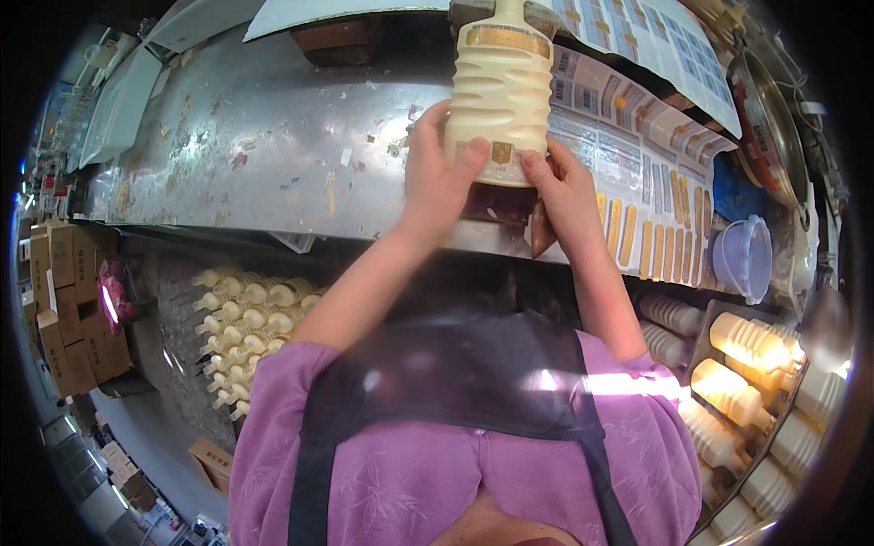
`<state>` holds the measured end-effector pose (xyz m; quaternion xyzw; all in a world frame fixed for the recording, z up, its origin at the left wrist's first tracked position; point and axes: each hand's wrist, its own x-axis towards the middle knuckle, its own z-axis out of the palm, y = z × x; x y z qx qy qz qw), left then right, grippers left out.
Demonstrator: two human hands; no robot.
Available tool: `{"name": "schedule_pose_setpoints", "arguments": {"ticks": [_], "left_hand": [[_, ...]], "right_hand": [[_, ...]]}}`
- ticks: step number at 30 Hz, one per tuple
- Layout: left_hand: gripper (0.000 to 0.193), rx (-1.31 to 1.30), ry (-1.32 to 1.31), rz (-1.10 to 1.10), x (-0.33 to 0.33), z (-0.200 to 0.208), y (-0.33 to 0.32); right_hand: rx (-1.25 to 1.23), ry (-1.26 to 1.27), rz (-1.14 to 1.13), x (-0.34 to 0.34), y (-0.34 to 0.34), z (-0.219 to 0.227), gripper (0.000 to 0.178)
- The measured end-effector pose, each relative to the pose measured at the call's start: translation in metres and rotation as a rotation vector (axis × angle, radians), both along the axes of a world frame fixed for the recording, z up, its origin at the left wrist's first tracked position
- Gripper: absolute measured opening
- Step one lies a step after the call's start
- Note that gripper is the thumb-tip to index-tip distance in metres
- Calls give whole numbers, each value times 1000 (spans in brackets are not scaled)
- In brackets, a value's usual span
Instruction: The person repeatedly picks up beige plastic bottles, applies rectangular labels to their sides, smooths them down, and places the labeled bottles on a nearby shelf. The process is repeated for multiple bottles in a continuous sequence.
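A cream-coloured bottle (501, 91) with wavy ridges lies between my hands at the table's front edge, its neck pointing away from me. Around its shoulder runs a gold label (506, 38), and a small brown and gold label (501, 153) sits near its base. My left hand (437, 168) grips the left side, thumb on the surface beside the small label. On the opposite side my right hand (566, 187) grips it too, its thumb just right of that label. Under the base shows a dark reddish-brown block (499, 204); what supports the rest of the bottle is hidden.
Paint-flecked metal tabletop (264, 136) spreads to the left. Label sheets (628, 123) and gold label strips (660, 247) lie right, beside a pale blue bucket (745, 259). Cream bottles (246, 323) stand in rows low on the left; a crate (701, 341) of bottles is low right.
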<state>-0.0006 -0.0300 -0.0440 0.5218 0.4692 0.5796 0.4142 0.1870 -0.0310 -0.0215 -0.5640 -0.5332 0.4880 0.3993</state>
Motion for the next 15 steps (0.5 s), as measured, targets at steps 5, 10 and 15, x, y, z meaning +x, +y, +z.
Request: {"name": "schedule_pose_setpoints", "arguments": {"ticks": [5, 10, 15], "left_hand": [[59, -63, -32, -96, -7, -2, 0], [60, -83, -149, -115, -6, 7, -9], [60, -22, 70, -107, -7, -7, -2]], "right_hand": [[22, 38, 3, 3, 2, -8, 56], [25, 126, 1, 4, 0, -2, 57], [74, 5, 20, 1, -2, -5, 57]]}}
